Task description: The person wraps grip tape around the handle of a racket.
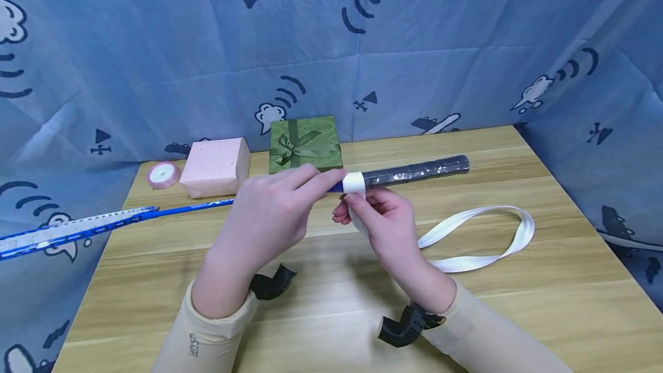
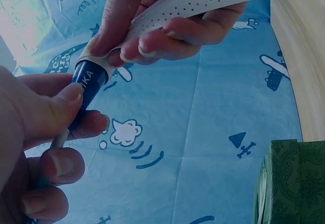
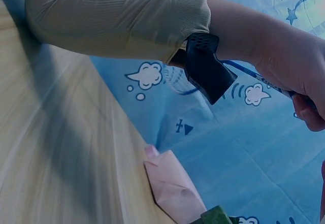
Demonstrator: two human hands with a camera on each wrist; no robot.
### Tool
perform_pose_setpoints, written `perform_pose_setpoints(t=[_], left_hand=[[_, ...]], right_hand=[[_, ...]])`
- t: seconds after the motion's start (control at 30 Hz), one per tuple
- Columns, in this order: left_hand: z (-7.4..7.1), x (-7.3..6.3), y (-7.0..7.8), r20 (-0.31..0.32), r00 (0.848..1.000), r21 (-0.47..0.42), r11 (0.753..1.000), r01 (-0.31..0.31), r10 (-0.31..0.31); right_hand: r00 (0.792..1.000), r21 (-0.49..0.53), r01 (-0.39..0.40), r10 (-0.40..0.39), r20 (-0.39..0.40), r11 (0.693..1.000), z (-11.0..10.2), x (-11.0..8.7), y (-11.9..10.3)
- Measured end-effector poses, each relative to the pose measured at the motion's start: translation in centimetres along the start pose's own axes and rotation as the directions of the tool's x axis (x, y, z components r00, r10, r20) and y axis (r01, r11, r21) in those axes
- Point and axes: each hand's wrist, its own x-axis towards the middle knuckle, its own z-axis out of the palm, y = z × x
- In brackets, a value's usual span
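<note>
A blue badminton racket point(image 1: 194, 206) lies crosswise before me, its strung head off to the left and its dark-wrapped handle point(image 1: 414, 172) pointing right. My left hand point(image 1: 274, 206) grips it at the blue cone point(image 2: 89, 84) just below the handle. White perforated grip tape point(image 1: 354, 182) circles the handle's lower end, beside that cone. Between thumb and fingers, my right hand point(image 1: 385, 220) pinches the tape close to the wrap. From there the rest of the tape trails in a loop over the table to the right. The right wrist view mostly shows the left forearm point(image 3: 117, 21).
Behind the hands, a pink box point(image 1: 214, 166) and a green gift box point(image 1: 305, 145) with a bow stand at the table's back edge. A small ribbon spool point(image 1: 163, 175) lies left of them. Blue printed cloth point(image 1: 321, 33) hangs behind the wooden table point(image 1: 311, 315).
</note>
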Motion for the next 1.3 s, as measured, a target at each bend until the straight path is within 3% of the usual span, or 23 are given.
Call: perform_pose_setpoints(t=[0.17, 0.43, 0.8, 1.1, 1.3], left_hand=[[-0.09, -0.02, 0.06, 0.021, 1.000, -0.001, 1.000, 0.002, -0.002], [0.14, -0.06, 0.05, 0.019, 0.999, 0.024, 0.999, 0.034, -0.035], [-0.04, -0.14, 0.13, 0.046, 0.999, -0.032, 0.999, 0.019, -0.017], [-0.14, -0.14, -0.04, 0.052, 0.999, -0.090, 0.996, -0.005, 0.009], [-0.24, -0.23, -0.08, 0.095, 0.995, -0.074, 0.997, 0.000, 0.007]], right_hand=[[1.000, 0.006, -0.007, 0.007, 0.014, 1.000, -0.10, -0.04, 0.02], [0.995, 0.024, 0.049, -0.051, 0.090, 0.999, -0.02, -0.45, -0.31], [1.000, -0.002, 0.000, 0.000, 0.023, 1.000, -0.22, -0.04, 0.17], [1.000, 0.019, 0.006, -0.007, 0.030, 1.000, -0.40, 0.07, 0.12], [0.997, 0.113, -0.025, 0.016, 0.077, 0.993, -0.40, 0.24, 0.09]])
